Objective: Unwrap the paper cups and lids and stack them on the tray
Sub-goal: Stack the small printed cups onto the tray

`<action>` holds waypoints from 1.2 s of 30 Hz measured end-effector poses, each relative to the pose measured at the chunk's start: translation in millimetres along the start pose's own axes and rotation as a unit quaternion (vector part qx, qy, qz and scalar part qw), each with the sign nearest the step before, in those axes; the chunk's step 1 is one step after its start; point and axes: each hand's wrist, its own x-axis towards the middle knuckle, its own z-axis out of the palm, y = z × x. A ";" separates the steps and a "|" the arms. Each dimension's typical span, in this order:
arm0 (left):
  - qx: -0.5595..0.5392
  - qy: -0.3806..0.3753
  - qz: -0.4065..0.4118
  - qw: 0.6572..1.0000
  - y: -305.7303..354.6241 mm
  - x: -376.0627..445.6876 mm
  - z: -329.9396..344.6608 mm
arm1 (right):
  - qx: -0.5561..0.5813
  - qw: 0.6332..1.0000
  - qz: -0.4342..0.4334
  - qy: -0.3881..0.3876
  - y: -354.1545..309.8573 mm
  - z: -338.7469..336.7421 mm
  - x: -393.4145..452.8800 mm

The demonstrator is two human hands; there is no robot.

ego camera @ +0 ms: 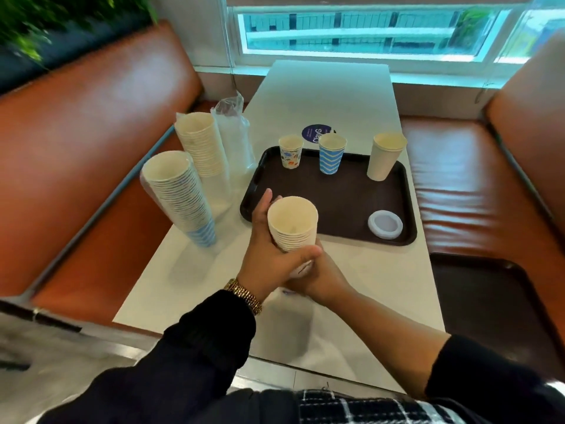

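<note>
A short stack of paper cups (293,223) is held upright, mouths up, above the white table (367,270) just in front of the near left corner of the tray (336,197). The left hand (269,249) wraps around the stack from the left, thumb up beside the rim and fingers curled across its lower part; the right hand (318,276) grips the bottom of the stack from below, partly hidden by the left hand's fingers. On the dark brown tray stand a small patterned cup (290,151) at the far left, a blue striped cup (332,153) next to it and a plain cream cup (385,156) at the far right, with a white lid (385,224) lying flat near the tray's near right corner. Left of the tray on the table stand two tall stacks of cups, a nearer leaning one (180,194) with blue stripes at its base and a farther one (201,142), and beside that a clear plastic sleeve of lids (234,133). A round purple sticker (316,133) sits on the table behind the tray. Orange benches (91,133) flank the table.
</note>
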 end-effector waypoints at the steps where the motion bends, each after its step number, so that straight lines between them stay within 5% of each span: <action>1: -0.004 0.015 0.005 1.000 1.7 9.0 -5.2 | 0.001 1.000 0.006 0.001 -3.5 5.0 6.6; 12: 0.005 0.059 -0.009 0.998 -17.6 45.4 -36.0 | 0.070 0.997 0.033 -0.024 -20.7 21.3 35.2; 18: -0.023 0.043 0.012 0.999 -19.4 48.7 -38.2 | 0.211 0.972 -0.024 0.097 -59.0 -7.6 19.1; 24: -0.078 0.033 0.005 0.996 -25.4 48.9 -37.4 | 0.113 0.991 -0.070 0.029 -93.5 -5.2 29.8; 36: -0.095 0.023 -0.001 0.995 -27.4 48.7 -36.0 | 0.080 0.991 -0.076 0.073 -98.1 -0.1 33.9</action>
